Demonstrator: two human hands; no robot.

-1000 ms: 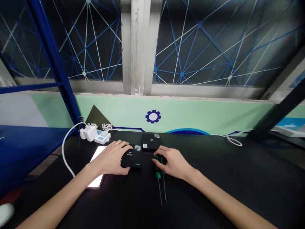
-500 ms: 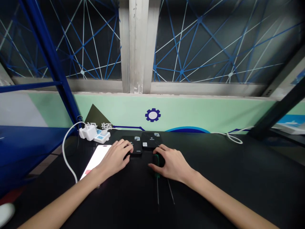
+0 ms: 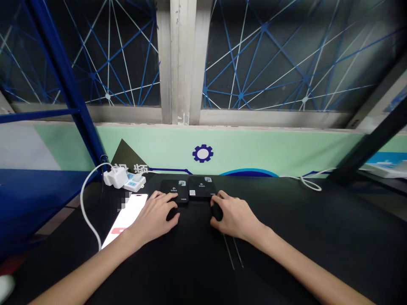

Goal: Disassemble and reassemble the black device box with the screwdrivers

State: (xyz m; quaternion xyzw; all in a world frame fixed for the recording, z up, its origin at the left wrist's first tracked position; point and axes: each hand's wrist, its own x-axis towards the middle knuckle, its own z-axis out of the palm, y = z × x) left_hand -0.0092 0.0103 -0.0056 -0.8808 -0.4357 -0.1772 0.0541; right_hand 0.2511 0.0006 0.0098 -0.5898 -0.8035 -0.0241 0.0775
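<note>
Two flat black set-top boxes lie side by side at the far edge of the black table [image 3: 295, 250]: the left box [image 3: 173, 187] and the right box [image 3: 202, 185]. The fingertips of my left hand [image 3: 155, 218] rest at the left box's front edge, above a lit smartphone [image 3: 125, 219]. My right hand [image 3: 233, 216] closes over the dark handles of two screwdrivers [image 3: 217, 212], and their thin steel shafts point back towards me. The handles are mostly hidden by my fingers.
A white charger [image 3: 114, 178] sits in a white power strip [image 3: 135, 183] at the far left, with a white cable looping down beside the phone. A blue metal rack [image 3: 66, 93] stands at the left. A green wall and window frames run behind the table.
The left box has slid away from me to sit beside the right box, and my left hand has come off its top. My right hand has moved right, swinging the screwdriver shafts with it.
</note>
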